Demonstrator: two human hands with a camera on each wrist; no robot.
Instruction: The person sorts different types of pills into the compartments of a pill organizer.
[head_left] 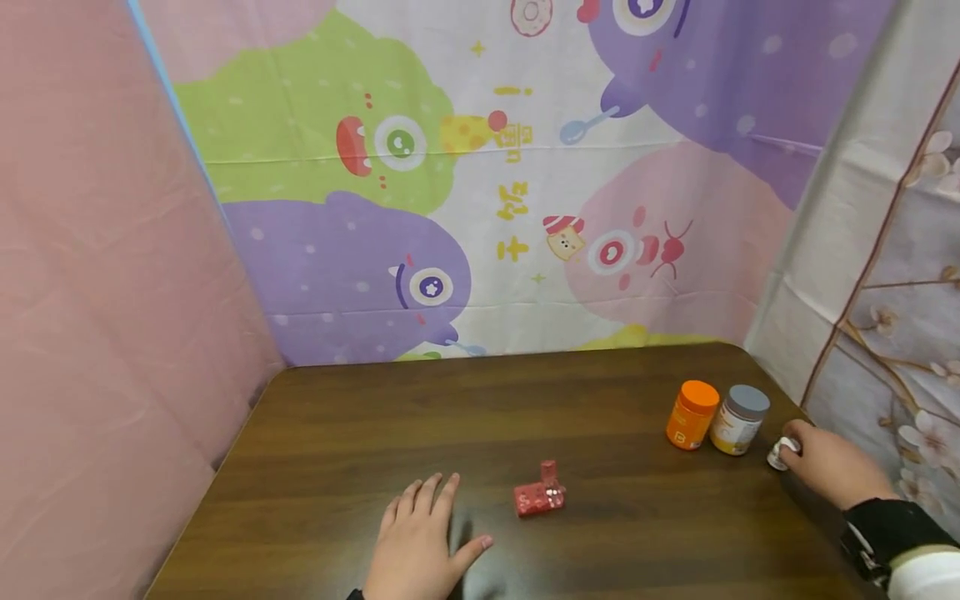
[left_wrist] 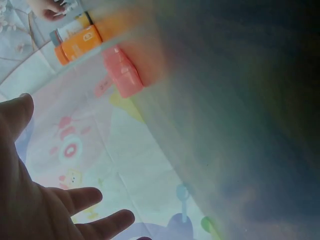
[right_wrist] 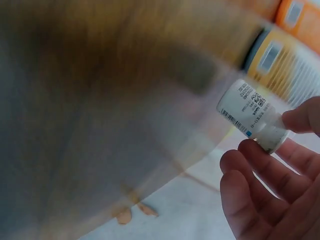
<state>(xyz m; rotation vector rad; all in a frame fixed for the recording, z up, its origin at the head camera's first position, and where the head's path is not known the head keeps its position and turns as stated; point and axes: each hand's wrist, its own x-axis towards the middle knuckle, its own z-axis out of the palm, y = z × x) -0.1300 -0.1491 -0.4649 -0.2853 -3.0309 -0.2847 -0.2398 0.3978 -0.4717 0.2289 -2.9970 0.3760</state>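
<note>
My right hand [head_left: 836, 471] pinches a small white labelled bottle [head_left: 777, 455] at the table's right side. In the right wrist view, the thumb and fingers hold the bottle [right_wrist: 250, 112] near one end, and a barcode and small print show on its label. My left hand [head_left: 420, 542] is at the front of the table with fingers spread and holds nothing. Nearest to it is a small red patterned box-like object [head_left: 538, 497] with an upright part at its back. The left wrist view shows this red object [left_wrist: 122, 72] beyond the thumb.
An orange jar [head_left: 692, 417] and a white-and-yellow jar with a grey lid [head_left: 738, 421] stand side by side, left of the small bottle. Behind the brown wooden table [head_left: 450, 417] hangs a cartoon-print cloth [head_left: 487, 317]; a pink cloth [head_left: 112, 292] and a floral cloth [head_left: 885, 333] flank it.
</note>
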